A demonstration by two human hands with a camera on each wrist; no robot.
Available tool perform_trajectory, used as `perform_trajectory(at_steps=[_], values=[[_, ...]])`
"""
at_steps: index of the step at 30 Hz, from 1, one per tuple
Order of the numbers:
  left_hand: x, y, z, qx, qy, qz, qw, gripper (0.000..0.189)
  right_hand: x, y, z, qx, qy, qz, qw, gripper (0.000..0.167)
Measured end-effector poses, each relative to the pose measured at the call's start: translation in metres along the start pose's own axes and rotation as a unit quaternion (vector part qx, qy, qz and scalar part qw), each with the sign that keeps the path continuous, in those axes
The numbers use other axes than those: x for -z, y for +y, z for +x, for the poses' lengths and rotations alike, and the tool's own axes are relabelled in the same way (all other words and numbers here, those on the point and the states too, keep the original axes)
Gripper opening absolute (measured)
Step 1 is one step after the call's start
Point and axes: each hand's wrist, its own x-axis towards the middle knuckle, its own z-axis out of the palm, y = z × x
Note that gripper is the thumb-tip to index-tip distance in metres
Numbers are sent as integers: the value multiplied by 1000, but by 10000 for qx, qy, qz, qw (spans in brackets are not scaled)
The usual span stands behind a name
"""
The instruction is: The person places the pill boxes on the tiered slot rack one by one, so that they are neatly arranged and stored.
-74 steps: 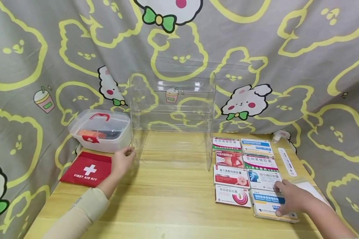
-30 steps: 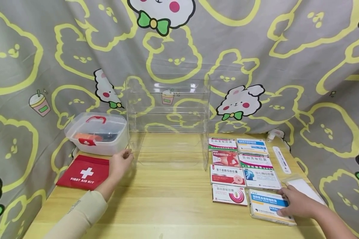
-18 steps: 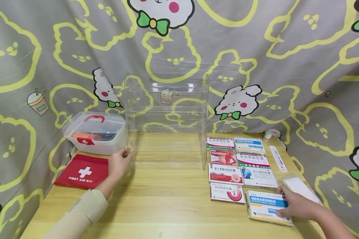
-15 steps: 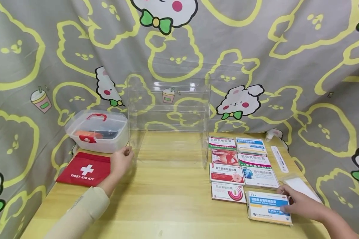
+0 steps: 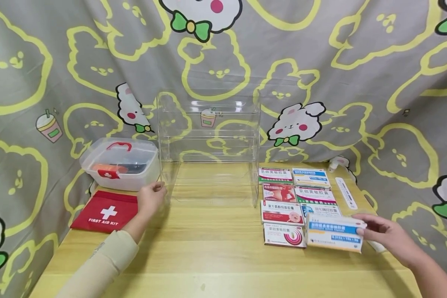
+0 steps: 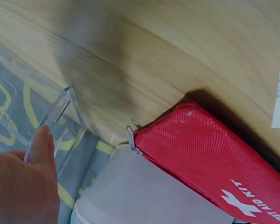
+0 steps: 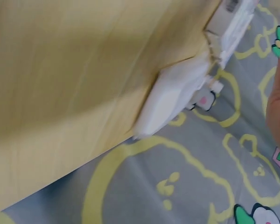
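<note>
Box [image 5: 333, 234] is held above the tabletop [image 5: 208, 260] by the right hand [image 5: 391, 238] in a pinching grip, left hand [image 5: 150, 200] pinching the rack [image 5: 210, 161]; 7 boxes [image 5: 282, 212] lie flat, none racked.

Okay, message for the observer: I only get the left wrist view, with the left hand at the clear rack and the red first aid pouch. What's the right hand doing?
Observer: In the head view, the right hand grips a blue-and-white medicine box by its right end.
Operator: Are there more boxes like that around it?
Observer: Yes, seven other medicine boxes lie in two columns to the right of the rack.
Operator: I see part of a pale bin beside the red pouch. What's in it?
Observer: The head view shows an orange thing and a dark thing inside, but I can't tell what they are.
</note>
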Motion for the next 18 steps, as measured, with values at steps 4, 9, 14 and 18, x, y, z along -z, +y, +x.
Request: perform_trajectory(at_steps=[4, 9, 14, 18], values=[[0, 1, 1, 103, -1, -79, 9999, 30, -4, -14, 8, 515, 593, 1149, 9903, 38], [0, 1, 2, 30, 45, -67, 10000, 30, -10, -44, 26, 1000, 926, 2161, 9668, 39], [-1, 0, -1, 6, 135, 5, 9999, 29, -11, -79, 46, 535, 1441, 1459, 9773, 39], [-2, 2, -2, -84, 175, 32, 9998, 29, -14, -104, 65, 388, 1742, 946, 9794, 42]])
